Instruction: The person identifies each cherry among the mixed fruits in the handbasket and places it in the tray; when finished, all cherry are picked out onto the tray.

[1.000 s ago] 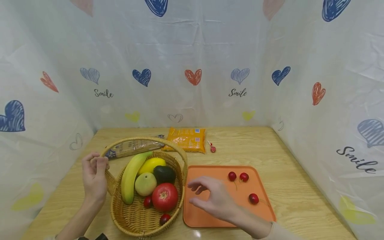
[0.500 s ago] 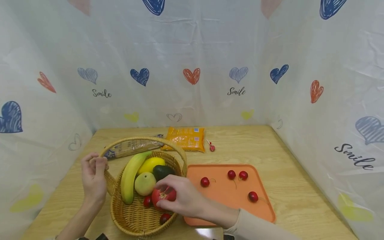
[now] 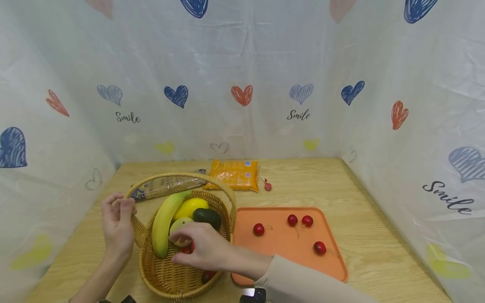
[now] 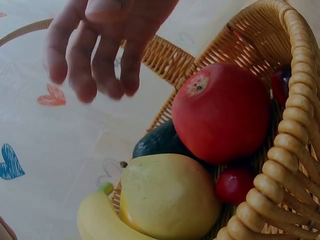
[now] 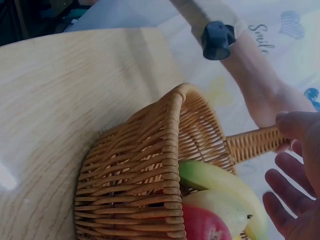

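Note:
My left hand grips the left side of the wicker basket's handle. My right hand hovers over the basket, fingers apart and loosely curved, holding nothing. Beneath it, a pomegranate is mostly hidden in the head view. A cherry lies beside it, and another cherry is near the basket's front rim. The basket also contains a banana, a lemon, a dark green avocado and a round pale green fruit.
An orange tray stands right of the basket, carrying several cherries spaced apart. Behind lie an orange packet, a long clear packet and a lollipop. Printed curtains enclose the table's back and sides.
My right hand has moved left from above the tray to over the basket. A cherry now shows on the tray's left where the hand was. My left hand stays on the handle.

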`<state>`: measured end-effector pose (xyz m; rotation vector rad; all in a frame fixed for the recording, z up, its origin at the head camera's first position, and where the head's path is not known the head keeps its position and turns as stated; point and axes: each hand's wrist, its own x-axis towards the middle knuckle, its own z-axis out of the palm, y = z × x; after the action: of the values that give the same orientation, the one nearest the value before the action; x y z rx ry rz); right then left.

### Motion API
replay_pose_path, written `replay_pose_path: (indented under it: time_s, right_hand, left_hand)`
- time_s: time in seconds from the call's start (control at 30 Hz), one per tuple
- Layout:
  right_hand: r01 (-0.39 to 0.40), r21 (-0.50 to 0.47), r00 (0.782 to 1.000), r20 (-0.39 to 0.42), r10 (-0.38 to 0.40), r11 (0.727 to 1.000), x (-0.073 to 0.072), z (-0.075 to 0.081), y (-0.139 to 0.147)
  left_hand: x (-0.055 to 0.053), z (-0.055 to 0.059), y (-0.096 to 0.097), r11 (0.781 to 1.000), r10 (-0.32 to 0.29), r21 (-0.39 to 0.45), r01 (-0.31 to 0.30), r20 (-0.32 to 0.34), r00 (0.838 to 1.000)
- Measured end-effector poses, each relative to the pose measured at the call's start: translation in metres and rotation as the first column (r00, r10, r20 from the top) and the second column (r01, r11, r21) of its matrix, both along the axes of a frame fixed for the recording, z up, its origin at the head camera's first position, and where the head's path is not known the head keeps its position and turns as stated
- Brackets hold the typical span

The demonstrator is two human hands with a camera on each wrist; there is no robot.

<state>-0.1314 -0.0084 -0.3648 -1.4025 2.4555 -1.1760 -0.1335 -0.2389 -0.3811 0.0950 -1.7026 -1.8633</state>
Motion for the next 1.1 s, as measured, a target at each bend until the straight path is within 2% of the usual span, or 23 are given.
replay_pose_path:
  time_s: [0.4, 0.5, 0.6, 0.7, 0.87, 1.0, 1.1]
  right_hand:
    - [0.017, 0.138, 0.999, 0.044, -0.023, 0.99, -0.006, -0.004, -0.017]
    - [0.011, 0.172, 1.0, 0.008, -0.013, 0.985, -0.007, -0.009, -0.021]
    - [0.018, 0.202, 0.998, -0.065, -0.005, 0.979, -0.012, -0.023, -0.025]
    - [0.03, 0.231, 0.996, -0.088, -0.01, 0.973, -0.013, -0.025, -0.026]
    - [0.058, 0.321, 0.995, -0.094, -0.029, 0.945, -0.008, -0.011, -0.027]
    - [0.081, 0.387, 0.99, -0.139, -0.028, 0.919, -0.008, -0.01, -0.029]
    - [0.099, 0.439, 0.983, -0.184, -0.018, 0.893, -0.009, -0.016, -0.033]
  left_hand:
    - [-0.001, 0.002, 0.0, 1.0, -0.005, -0.003, 0.005, 0.012, 1.0]
    - [0.0, 0.002, 0.0, 1.0, -0.006, -0.002, 0.006, 0.02, 1.0]
    - [0.0, 0.003, 0.001, 1.0, -0.005, -0.004, 0.005, 0.03, 1.0]
    - [-0.001, 0.003, 0.001, 1.0, -0.004, -0.004, 0.004, 0.029, 1.0]
    - [-0.001, 0.004, 0.001, 1.0, 0.0, 0.004, 0.0, 0.024, 1.0]
    - [-0.001, 0.003, 0.001, 1.0, -0.002, 0.003, 0.002, 0.009, 1.0]
    - [-0.001, 0.002, 0.0, 1.0, -0.008, 0.003, 0.008, -0.004, 1.0]
